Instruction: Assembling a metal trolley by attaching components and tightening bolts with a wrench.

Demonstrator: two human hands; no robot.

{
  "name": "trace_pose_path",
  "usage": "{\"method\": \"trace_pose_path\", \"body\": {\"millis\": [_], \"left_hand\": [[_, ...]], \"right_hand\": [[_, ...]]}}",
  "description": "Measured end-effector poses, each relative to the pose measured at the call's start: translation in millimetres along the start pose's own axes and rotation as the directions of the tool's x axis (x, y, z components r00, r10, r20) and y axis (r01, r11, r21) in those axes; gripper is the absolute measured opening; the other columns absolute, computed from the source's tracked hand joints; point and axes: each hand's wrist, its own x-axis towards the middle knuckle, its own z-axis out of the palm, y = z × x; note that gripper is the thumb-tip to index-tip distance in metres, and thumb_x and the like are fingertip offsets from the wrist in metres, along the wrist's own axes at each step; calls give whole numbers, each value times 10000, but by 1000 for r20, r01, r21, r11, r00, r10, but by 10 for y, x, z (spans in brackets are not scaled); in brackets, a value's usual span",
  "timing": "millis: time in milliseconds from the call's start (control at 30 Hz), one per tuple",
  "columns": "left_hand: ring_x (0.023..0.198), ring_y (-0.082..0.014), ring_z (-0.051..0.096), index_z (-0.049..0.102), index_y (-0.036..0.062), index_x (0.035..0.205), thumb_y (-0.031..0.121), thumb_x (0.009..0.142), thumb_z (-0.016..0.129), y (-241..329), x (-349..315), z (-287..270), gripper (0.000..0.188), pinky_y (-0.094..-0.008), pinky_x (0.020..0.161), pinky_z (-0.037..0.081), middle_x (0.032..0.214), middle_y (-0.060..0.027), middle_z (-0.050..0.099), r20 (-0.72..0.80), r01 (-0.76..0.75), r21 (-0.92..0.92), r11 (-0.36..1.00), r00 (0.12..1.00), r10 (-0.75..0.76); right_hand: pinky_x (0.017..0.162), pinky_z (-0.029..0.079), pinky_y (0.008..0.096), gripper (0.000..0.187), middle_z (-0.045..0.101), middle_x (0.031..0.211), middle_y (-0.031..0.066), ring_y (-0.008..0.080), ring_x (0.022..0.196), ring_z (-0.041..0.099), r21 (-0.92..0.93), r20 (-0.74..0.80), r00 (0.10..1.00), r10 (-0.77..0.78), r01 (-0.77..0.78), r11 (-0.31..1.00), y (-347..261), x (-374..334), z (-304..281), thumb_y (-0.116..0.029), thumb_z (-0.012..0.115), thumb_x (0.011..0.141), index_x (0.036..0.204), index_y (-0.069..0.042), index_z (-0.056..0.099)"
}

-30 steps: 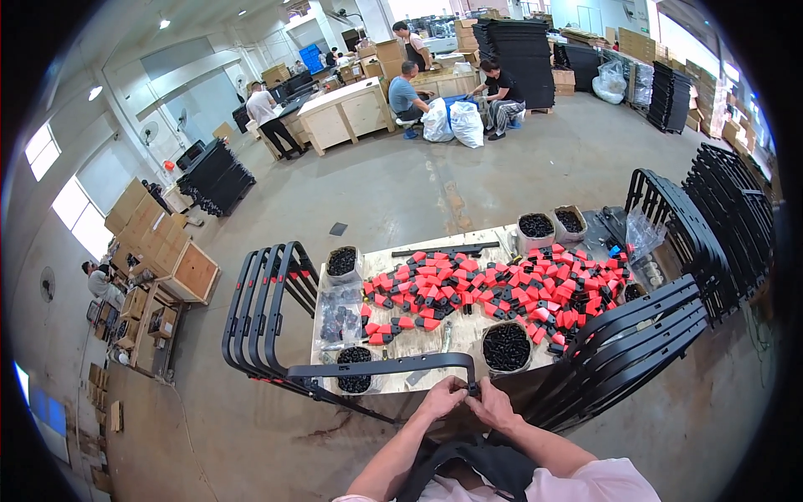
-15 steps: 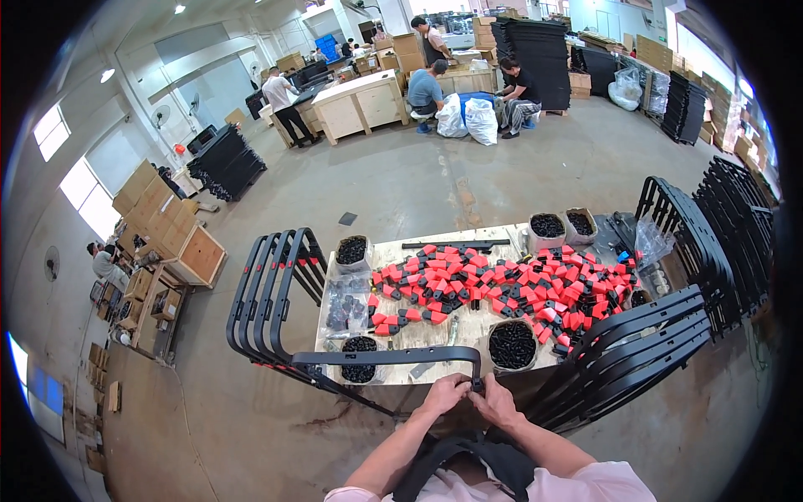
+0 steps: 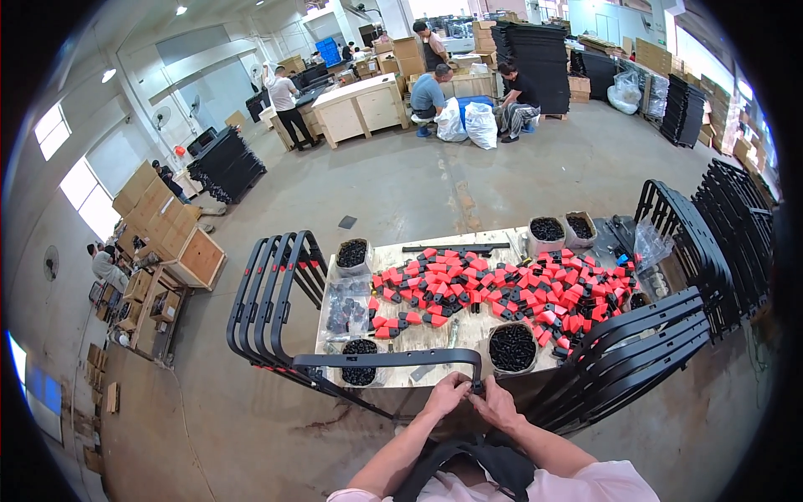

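Note:
A black bent bar frame (image 3: pixel 393 360) runs along the near edge of the table, its right end curving down in front of me. My left hand (image 3: pixel 449 395) is closed, with fingers pinched at this downturned end. From the other side my right hand (image 3: pixel 496 405) closes on the same end, thumb and fingers close to the left fingertips. Any small part between the fingers is too hidden to make out. Just beyond my hands stands a round container of small black parts (image 3: pixel 512 347). Behind it spreads a heap of red-and-black plastic pieces (image 3: pixel 535 289).
More bent black frames (image 3: pixel 280 280) stand at the left, and others (image 3: pixel 636 343) lean at the right. The wooden table (image 3: pixel 456 330) also bears a clear plastic bag (image 3: pixel 345 308) and a second tub of black parts (image 3: pixel 360 361). Co-workers sit and stand near wooden crates (image 3: pixel 360 109) far off.
Both hands stay at the bar's end, with barely any shift. Far off, the standing person at the left has raised an arm, and another person has come into sight behind the stacked boxes.

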Motion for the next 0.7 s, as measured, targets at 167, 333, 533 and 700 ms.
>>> {"method": "trace_pose_path", "body": {"millis": [167,333,533,700], "left_hand": [[961,-179,676,622,-21,1261,104,984,724,8,17,53,321,-340,863,574,1103,-105,702,-30,-10,-73,997,1000,7],[1031,-185,659,605,-21,1284,100,951,759,-30,6,33,387,-341,918,563,1140,-105,689,-33,-25,-80,996,999,23],[844,-145,660,647,0,1189,109,971,751,239,-95,7,265,-300,785,565,988,-76,702,50,104,-10,995,993,-103],[776,-145,677,721,-10,1118,204,991,716,258,-131,-17,248,-324,737,571,918,-83,742,-5,38,50,998,999,-38]], "right_hand": [[733,550,555,467,709,845,243,470,849,716,-6,-12,1000,16,-16,1000,-2,4,-18,-345,789,905,1044,-16,487],[754,551,574,438,696,942,300,504,897,699,-3,38,999,3,-3,1000,-44,-6,-25,-345,744,952,1056,0,497],[746,554,564,431,705,879,268,489,871,710,6,38,998,48,-49,999,-50,-10,-35,-349,751,946,1052,-12,505],[741,555,561,438,708,863,261,484,863,713,-19,23,998,53,-52,998,-83,0,-45,-360,759,941,1038,-14,510]]}}
